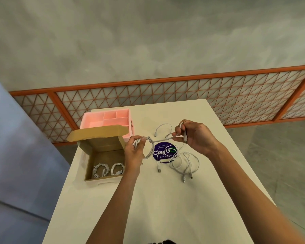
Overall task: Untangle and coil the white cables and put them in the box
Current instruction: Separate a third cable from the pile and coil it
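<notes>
- At the left of a white rectangular table stands an open brown cardboard box; two coiled white cables, and, lie side by side on its floor.
- A pink plastic divided tray sits just behind the box; the box's raised flap hides its near edge.
- The left hand is curled round a half-wound white cable, above the table just right of the box; the right hand pinches the same cable's free stretch, drawn straight between the hands.
- Some loose white cables lie tangled below the right hand; their number cannot be told; they partly cover a round purple sticker.
- A short curved white cable lies beyond the hands.
</notes>
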Motion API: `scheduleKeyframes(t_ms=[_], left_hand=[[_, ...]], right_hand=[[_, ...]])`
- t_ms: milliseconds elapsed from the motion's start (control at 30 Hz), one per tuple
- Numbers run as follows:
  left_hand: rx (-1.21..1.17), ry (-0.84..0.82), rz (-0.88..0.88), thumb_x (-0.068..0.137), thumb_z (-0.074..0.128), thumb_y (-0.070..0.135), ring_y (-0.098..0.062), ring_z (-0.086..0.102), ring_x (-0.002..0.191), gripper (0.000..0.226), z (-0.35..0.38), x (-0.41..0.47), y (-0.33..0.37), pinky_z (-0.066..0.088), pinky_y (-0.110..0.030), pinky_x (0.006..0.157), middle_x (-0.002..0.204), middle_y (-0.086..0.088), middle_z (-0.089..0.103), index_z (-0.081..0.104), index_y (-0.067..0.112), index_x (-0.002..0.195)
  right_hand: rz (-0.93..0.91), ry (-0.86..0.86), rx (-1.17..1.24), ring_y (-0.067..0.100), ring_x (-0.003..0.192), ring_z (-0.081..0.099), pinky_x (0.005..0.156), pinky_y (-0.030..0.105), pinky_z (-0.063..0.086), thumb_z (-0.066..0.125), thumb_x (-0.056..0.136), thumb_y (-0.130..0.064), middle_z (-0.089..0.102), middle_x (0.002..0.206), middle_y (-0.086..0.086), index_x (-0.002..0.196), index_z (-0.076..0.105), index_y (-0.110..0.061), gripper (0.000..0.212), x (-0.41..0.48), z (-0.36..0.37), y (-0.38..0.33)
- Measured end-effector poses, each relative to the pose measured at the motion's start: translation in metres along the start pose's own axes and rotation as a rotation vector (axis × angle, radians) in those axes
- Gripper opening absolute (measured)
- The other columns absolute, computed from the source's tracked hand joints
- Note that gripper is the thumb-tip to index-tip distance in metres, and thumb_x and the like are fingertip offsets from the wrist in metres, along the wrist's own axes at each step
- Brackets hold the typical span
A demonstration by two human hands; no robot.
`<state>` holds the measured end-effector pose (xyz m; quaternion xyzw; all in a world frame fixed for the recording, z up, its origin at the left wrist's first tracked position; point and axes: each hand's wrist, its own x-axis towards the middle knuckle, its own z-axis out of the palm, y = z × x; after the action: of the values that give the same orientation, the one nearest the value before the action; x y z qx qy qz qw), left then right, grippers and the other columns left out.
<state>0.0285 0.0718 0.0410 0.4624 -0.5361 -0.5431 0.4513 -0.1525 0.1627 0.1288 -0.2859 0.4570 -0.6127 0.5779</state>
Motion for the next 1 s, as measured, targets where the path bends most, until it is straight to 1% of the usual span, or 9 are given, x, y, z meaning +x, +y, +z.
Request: scheduleKeyframes(t_ms=[100, 233, 333, 433, 533, 633, 733, 867, 1000], left_hand=[[-0.056, -0.060, -0.025, 0.087, 0.066, 0.030, -0.010, 0.034, 0.047, 0.009, 0.002, -0.005, -0.003, 0.032, -0.023, 0.043, 0.075, -0.005, 0.054, 0.062, 0.024, 0.082], [-0.182, -0.180, -0.043, 0.085, 0.066, 0.024, -0.007, 0.030, 0.044, 0.009, 0.004, -0.010, -0.002, 0.027, -0.018, 0.040, 0.072, -0.005, 0.055, 0.061, 0.017, 0.085], [-0.192, -0.226, -0.050, 0.089, 0.063, 0.015, -0.003, 0.031, 0.040, 0.005, 0.005, -0.012, 0.000, 0.026, -0.017, 0.038, 0.060, 0.007, 0.057, 0.059, 0.013, 0.086], [-0.188, -0.252, -0.063, 0.090, 0.062, 0.013, -0.003, 0.032, 0.041, 0.006, 0.006, -0.013, 0.003, 0.026, -0.016, 0.038, 0.059, 0.008, 0.058, 0.058, 0.013, 0.086], [-0.190, -0.284, -0.085, 0.082, 0.070, 0.010, -0.006, 0.033, 0.047, 0.012, 0.003, -0.012, 0.002, 0.019, -0.022, 0.043, 0.062, 0.000, 0.053, 0.059, 0.014, 0.084], [-0.110, -0.274, -0.066, 0.075, 0.077, 0.007, -0.008, 0.025, 0.044, 0.019, 0.002, -0.011, 0.000, 0.016, -0.024, 0.043, 0.051, 0.008, 0.041, 0.060, 0.014, 0.080], [-0.042, -0.215, -0.034, 0.074, 0.078, 0.007, -0.007, 0.031, 0.044, 0.018, 0.005, -0.014, -0.002, 0.022, -0.019, 0.041, 0.051, 0.013, 0.047, 0.062, 0.015, 0.077], [-0.052, -0.205, -0.046, 0.076, 0.077, 0.009, -0.008, 0.032, 0.046, 0.020, 0.004, -0.011, 0.002, 0.023, -0.022, 0.043, 0.053, 0.009, 0.049, 0.064, 0.023, 0.070], [-0.098, -0.256, -0.059, 0.076, 0.076, 0.019, -0.009, 0.034, 0.049, 0.012, 0.003, -0.010, 0.007, 0.025, -0.021, 0.041, 0.065, -0.004, 0.050, 0.064, 0.020, 0.075]], right_hand=[[0.072, 0.098, -0.224, 0.015, 0.063, 0.059, 0.069, 0.030, 0.055, 0.048, 0.098, -0.031, 0.051, 0.061, 0.002, 0.067, 0.043, -0.014, 0.036, 0.001, -0.005, 0.000], [0.087, 0.202, -0.585, 0.010, 0.051, 0.054, 0.052, 0.021, 0.048, 0.073, 0.082, -0.030, 0.049, 0.059, 0.006, 0.067, 0.039, -0.014, 0.041, -0.001, -0.009, 0.008], [0.136, 0.146, -0.825, 0.013, 0.052, 0.041, 0.049, 0.022, 0.036, 0.082, 0.071, -0.037, 0.040, 0.061, -0.001, 0.073, 0.036, -0.015, 0.050, -0.002, -0.006, 0.014], [0.158, 0.037, -0.992, 0.009, 0.055, 0.038, 0.047, 0.019, 0.031, 0.081, 0.072, -0.035, 0.044, 0.067, -0.006, 0.097, 0.049, -0.011, 0.047, -0.003, 0.002, 0.021], [0.078, -0.015, -1.068, 0.004, 0.059, 0.043, 0.052, 0.013, 0.034, 0.077, 0.078, -0.026, 0.049, 0.068, -0.010, 0.096, 0.065, -0.011, 0.026, -0.003, 0.007, 0.024], [0.109, -0.071, -1.103, 0.007, 0.070, 0.050, 0.066, 0.021, 0.041, 0.072, 0.081, -0.021, 0.060, 0.076, -0.005, 0.083, 0.072, -0.018, 0.003, -0.002, 0.007, 0.027], [0.124, -0.110, -1.138, 0.006, 0.074, 0.051, 0.070, 0.020, 0.041, 0.068, 0.085, -0.019, 0.061, 0.078, -0.007, 0.082, 0.071, -0.020, 0.003, -0.002, 0.007, 0.027], [0.097, -0.181, -1.047, 0.003, 0.081, 0.051, 0.073, 0.014, 0.041, 0.063, 0.090, -0.016, 0.059, 0.094, -0.005, 0.097, 0.068, -0.013, 0.009, -0.007, 0.010, 0.023], [0.069, -0.205, -0.973, 0.000, 0.074, 0.049, 0.069, 0.012, 0.039, 0.060, 0.093, -0.018, 0.057, 0.085, -0.010, 0.094, 0.066, -0.016, 0.006, -0.008, 0.009, 0.018]])
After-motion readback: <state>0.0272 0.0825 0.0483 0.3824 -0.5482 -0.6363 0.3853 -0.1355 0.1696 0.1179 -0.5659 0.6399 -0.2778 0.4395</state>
